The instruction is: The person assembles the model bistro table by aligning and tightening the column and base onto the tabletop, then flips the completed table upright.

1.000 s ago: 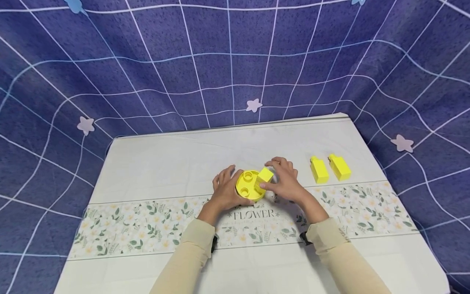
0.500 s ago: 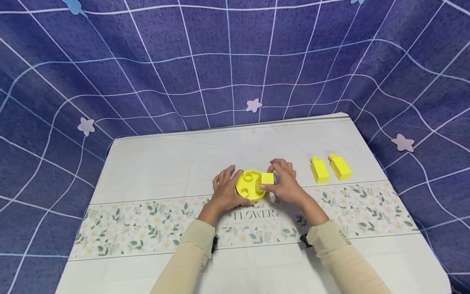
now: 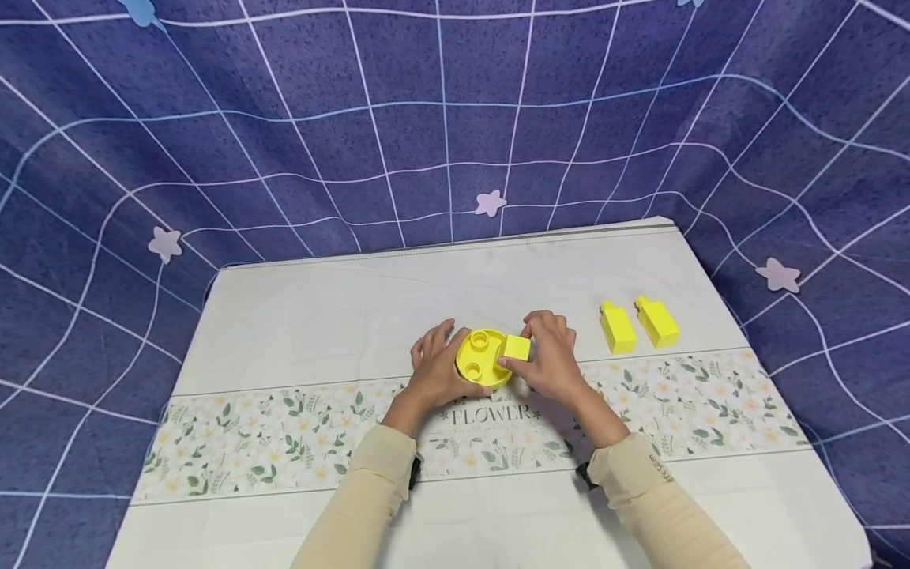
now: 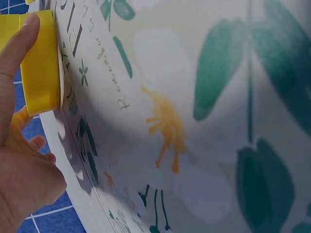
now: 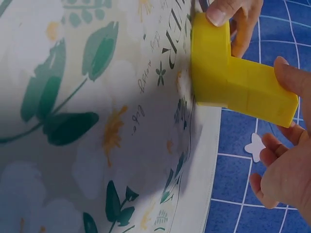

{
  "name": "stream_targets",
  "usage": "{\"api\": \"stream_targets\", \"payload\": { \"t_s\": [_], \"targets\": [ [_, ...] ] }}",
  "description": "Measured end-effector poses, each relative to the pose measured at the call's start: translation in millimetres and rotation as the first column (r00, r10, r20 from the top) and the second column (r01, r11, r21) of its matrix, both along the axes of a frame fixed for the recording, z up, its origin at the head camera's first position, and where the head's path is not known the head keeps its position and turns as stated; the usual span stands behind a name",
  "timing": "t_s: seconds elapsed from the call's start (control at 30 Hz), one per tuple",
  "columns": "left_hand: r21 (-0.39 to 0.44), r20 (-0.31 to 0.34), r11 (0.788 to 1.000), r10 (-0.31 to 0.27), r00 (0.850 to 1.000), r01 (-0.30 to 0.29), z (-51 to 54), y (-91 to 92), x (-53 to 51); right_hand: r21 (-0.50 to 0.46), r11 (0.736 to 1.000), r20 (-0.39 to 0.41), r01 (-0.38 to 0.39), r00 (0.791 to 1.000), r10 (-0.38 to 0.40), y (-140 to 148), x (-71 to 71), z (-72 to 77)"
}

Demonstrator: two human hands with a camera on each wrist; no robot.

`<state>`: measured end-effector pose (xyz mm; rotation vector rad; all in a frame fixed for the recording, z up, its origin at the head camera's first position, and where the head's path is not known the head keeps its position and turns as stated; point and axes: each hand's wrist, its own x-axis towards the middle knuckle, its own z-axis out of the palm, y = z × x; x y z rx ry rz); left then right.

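Observation:
A round yellow base (image 3: 486,356) with a raised rim lies on the table, and two ring-shaped sockets show on its left side. My left hand (image 3: 434,373) grips its left edge, thumb at the near side; the left wrist view shows that thumb on the base's side wall (image 4: 41,73). A square yellow block (image 3: 517,348) stands on the right part of the base, its lower end hidden. Around the block's upper part are the thumb and fingers of my right hand (image 3: 553,359). From the right wrist view, the block (image 5: 262,90) juts out from the base at a slight tilt.
Two more yellow blocks (image 3: 618,330), each with a narrow peg at one end, lie side by side to the right. A white cloth with a floral band (image 3: 270,438) covers the table (image 3: 320,316). Blue grid-patterned curtain (image 3: 398,134) hangs behind and at the sides.
The block in my right hand has turned on the base, and its top has shifted slightly toward me. My right thumb has moved a little left. The left hand and base have stayed put.

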<state>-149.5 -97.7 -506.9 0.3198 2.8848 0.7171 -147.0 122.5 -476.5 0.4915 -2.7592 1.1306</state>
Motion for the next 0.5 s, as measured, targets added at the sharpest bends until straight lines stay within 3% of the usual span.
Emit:
{"api": "stream_targets", "payload": {
  "t_s": [0.37,0.5],
  "targets": [
    [0.008,-0.012,1.000,-0.006,1.000,0.006,-1.7,-1.0,0.2,-0.078,0.996,0.008,-0.040,0.999,0.041,10.1,4.7,-0.2],
    [0.038,-0.017,0.999,-0.001,1.000,0.002,-1.4,-0.2,2.6,-0.153,0.988,0.019,0.020,1.000,-0.017,22.4,2.9,1.7]
  ]
}}
